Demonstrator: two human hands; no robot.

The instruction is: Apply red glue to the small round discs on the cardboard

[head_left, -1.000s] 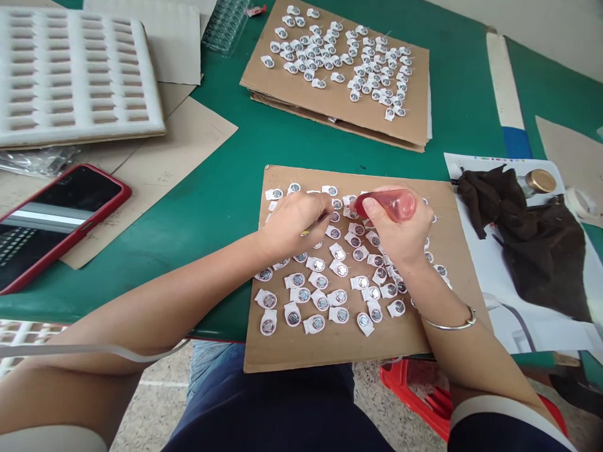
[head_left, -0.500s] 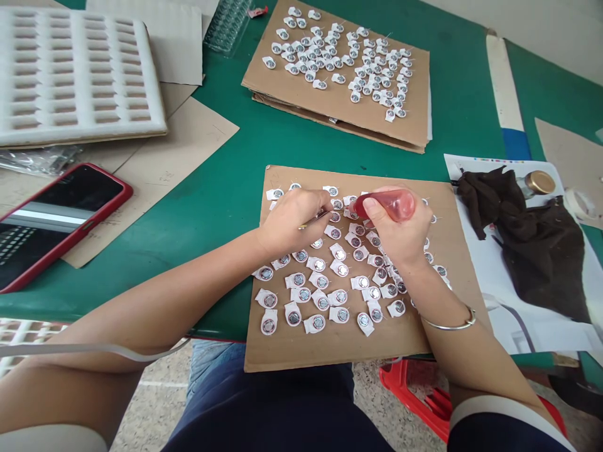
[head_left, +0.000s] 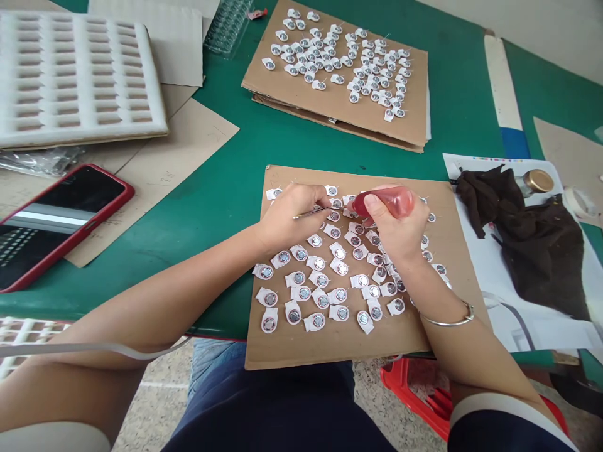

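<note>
Head view: round silver-faced pieces [head_left: 318, 321] with white tabs, spread over brown cardboard [head_left: 292, 355], some touching. Left hand [head_left: 292, 216] pinches thin metal tool [head_left: 311, 213] above them; right hand [head_left: 400, 223] grips translucent red bottle [head_left: 389, 202], tilted. Both hands cover some pieces; tool tip unclear. Phone [head_left: 61, 220] cut off at left edge. Faint handwriting on flat card [head_left: 188, 144], illegible.

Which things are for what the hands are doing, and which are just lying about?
In use:
- slim metallic tool, in the left hand
- translucent red squeeze bottle, in the right hand
- round silver-and-white pieces on brown cardboard

Seemingly lying about:
- red-cased black phone
- dark brown cloth
</note>
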